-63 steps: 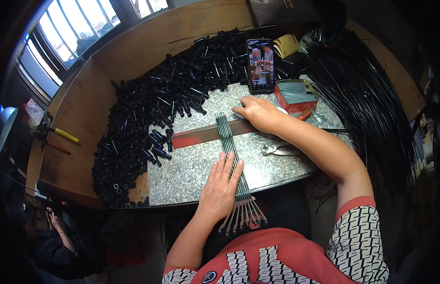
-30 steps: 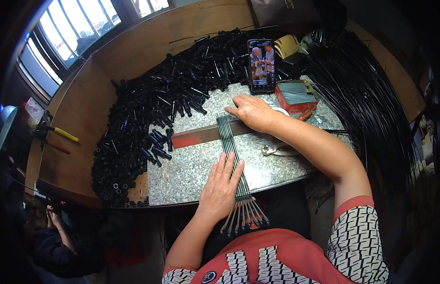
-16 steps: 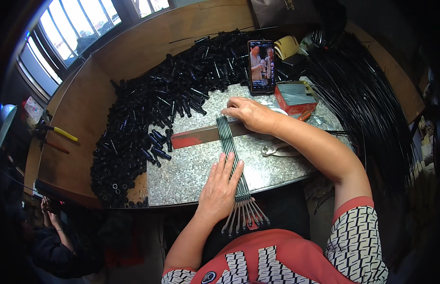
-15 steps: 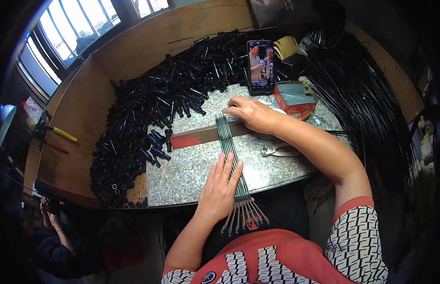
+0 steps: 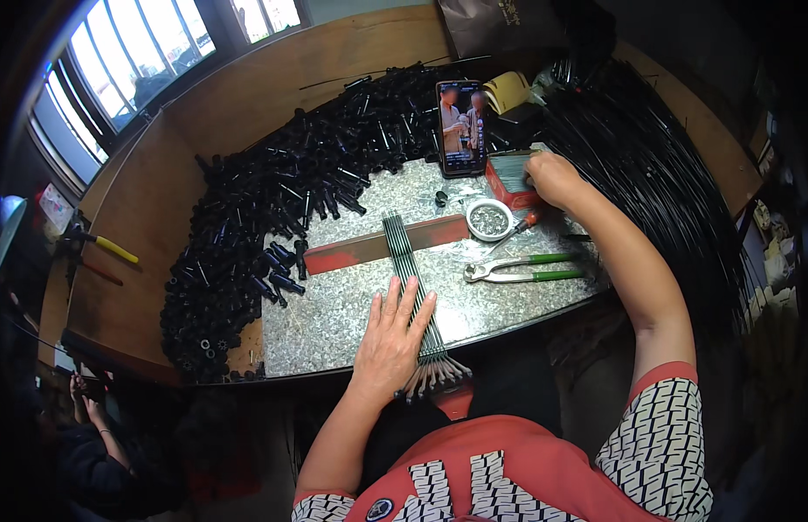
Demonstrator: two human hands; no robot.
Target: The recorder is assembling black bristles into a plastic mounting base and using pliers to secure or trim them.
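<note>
My left hand [image 5: 391, 344] lies flat with its fingers stretched out, resting on a row of thin dark rods [image 5: 402, 252]. These lie side by side across a brown and red strip [image 5: 347, 252], their splayed ends overhanging the near table edge. Over at the right, my right hand [image 5: 554, 178] reaches into a red box [image 5: 508, 198] of thin silvery wires. Its fingers are bent together, but the tips are partly hidden, so what they pinch cannot be made out. Beside the box sits a white bowl [image 5: 470, 230] of small metal bits.
Pincers with green handles [image 5: 556, 276] and an orange-handled tool [image 5: 530, 219] lie near the bowl. A phone [image 5: 463, 130] stands behind. Black tubular parts [image 5: 247, 217] are heaped left and back; long black rods [image 5: 647, 157] fill the right. Another person [image 5: 100, 435] is at lower left.
My right hand has moved from the far ends of the rods rightward to the red box, uncovering the bowl and pincers. My left hand stays on the rods.
</note>
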